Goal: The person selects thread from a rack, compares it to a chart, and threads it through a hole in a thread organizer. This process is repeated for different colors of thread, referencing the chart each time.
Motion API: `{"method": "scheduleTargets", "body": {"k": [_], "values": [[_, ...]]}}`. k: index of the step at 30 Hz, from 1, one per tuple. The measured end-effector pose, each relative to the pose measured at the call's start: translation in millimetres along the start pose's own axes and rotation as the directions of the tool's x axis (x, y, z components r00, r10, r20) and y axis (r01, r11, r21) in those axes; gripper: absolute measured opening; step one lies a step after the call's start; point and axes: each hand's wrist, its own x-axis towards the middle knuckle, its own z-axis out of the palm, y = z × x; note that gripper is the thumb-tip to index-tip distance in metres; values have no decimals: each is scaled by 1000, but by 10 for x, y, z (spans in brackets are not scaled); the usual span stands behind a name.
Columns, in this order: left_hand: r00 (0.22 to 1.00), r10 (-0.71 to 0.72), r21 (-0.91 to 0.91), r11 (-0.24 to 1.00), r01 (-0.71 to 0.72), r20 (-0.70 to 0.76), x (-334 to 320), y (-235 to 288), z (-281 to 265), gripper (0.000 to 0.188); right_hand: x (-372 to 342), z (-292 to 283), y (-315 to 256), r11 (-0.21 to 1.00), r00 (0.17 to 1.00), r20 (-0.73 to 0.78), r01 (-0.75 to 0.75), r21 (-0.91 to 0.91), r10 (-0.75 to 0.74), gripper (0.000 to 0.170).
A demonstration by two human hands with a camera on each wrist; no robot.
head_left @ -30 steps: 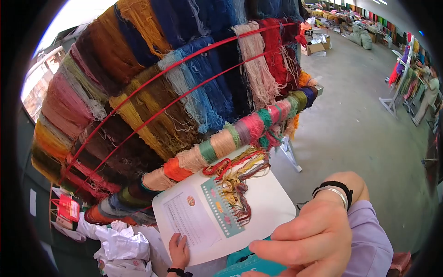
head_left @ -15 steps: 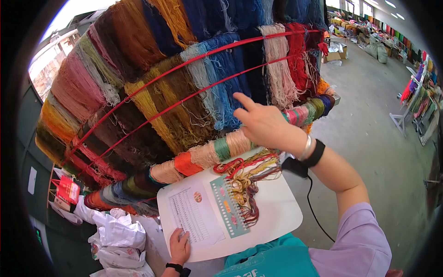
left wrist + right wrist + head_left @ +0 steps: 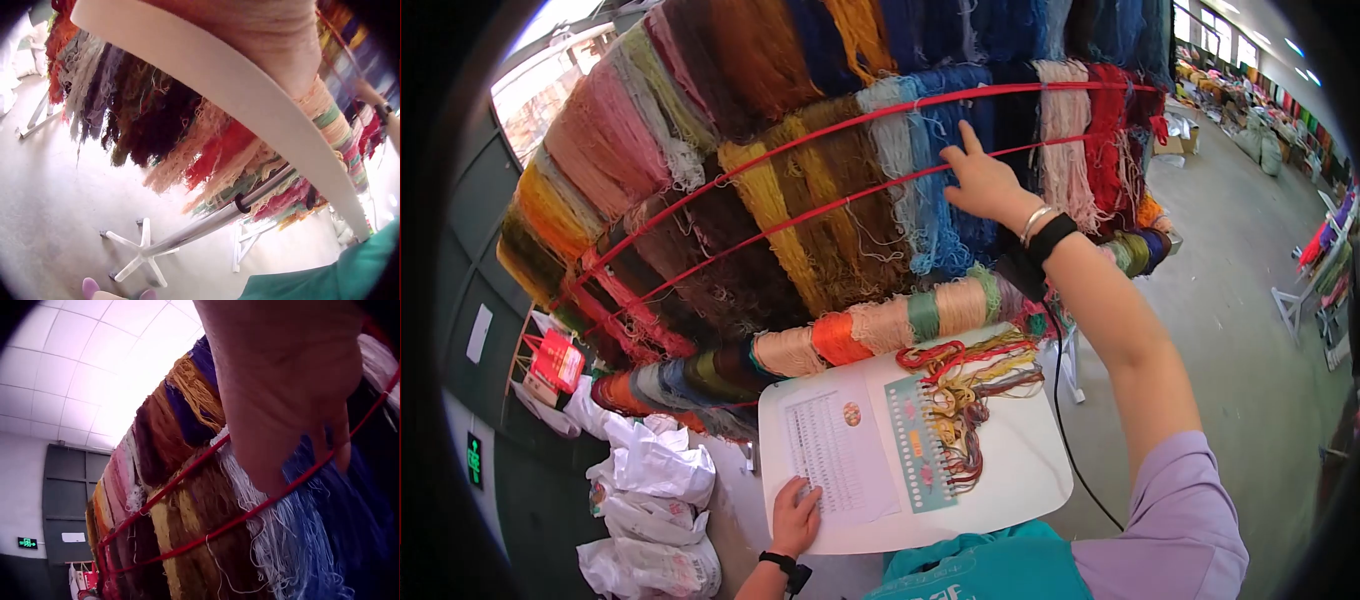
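My right hand point(image 3: 985, 185) reaches to the blue yarn skeins point(image 3: 940, 230) hanging on the rack, its forefinger extended over them. In the right wrist view its fingers point(image 3: 342, 440) overlap dark blue yarn beside the lower red cord point(image 3: 234, 523). With fingers spread a little, my left hand point(image 3: 794, 517) rests on the near left edge of a white board point(image 3: 1010, 490). On this board lie a printed sheet point(image 3: 825, 450) and a green punched card point(image 3: 917, 455) with several coloured threads point(image 3: 965, 410) tied along its side.
Wrapped yarn bands point(image 3: 880, 327) line a bar behind the board. A wheeled stand point(image 3: 145, 251) rises below it. White bags point(image 3: 655, 470) lie on the floor at left. A black cable point(image 3: 1058, 400) hangs from the right wrist. Other yarn racks point(image 3: 1325, 240) stand at far right.
My right hand has moved from close to the camera up and forward to the blue skeins. The left hand stays on the board. The head view has shifted.
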Motion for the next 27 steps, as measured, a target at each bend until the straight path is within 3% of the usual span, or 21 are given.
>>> {"method": "scheduleTargets", "body": {"k": [8,18,21,24,27], "values": [[1000,6,18,1000,-6,-13,0,-16,14,39,393,160,-43,997,996,59,-61,-51,64,52],[1000,30,40,999,-30,2,23,-25,-17,40,273,212,6,999,999,32,-43,14,42,50],[999,32,27,999,-32,6,35,-19,-37,40,158,217,-147,996,994,-64,-81,34,83,48],[1000,25,25,999,-25,10,42,-22,-40,40,60,285,-332,995,926,-378,-22,-97,-16,45],[1000,12,22,1000,-12,12,48,-31,-41,39,71,280,-511,991,926,-353,126,-46,-134,43]]}}
